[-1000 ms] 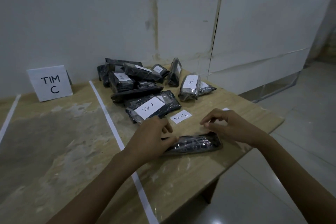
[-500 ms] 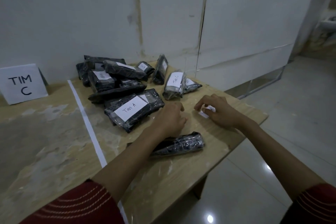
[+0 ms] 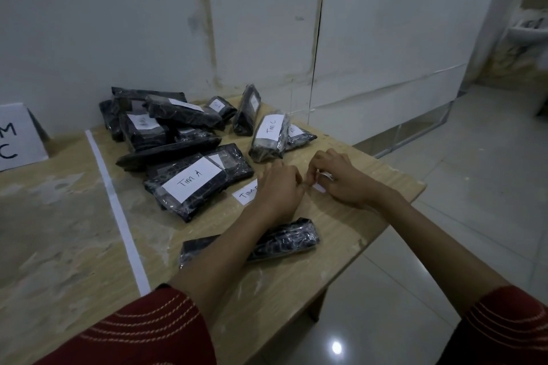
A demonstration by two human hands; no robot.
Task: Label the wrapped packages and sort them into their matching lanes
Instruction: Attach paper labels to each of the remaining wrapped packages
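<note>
An unlabelled black wrapped package [image 3: 286, 238] lies near the table's front edge, partly under my left forearm. My right hand [image 3: 345, 184] pinches a small white piece [image 3: 320, 187], tape or paper, just above the table. My left hand [image 3: 278, 188] is curled, and its fingertips meet that piece from the left. A loose paper label reading "TIM" [image 3: 245, 194] lies beside my left hand, half hidden by it. Behind it sits a package labelled "Tim A" [image 3: 195, 181], and further back one labelled "Tim C" [image 3: 271, 135].
A pile of several black wrapped packages [image 3: 154, 124] fills the table's far side by the wall. A white tape line [image 3: 118, 207] divides the tabletop. A "TIM C" sign [image 3: 14, 139] stands at the far left. The table's right edge [image 3: 394, 210] drops to tiled floor.
My hands left the unlabelled package and moved away from me. The right hand picked up the small white piece, and the left came over to it. The view shifted right.
</note>
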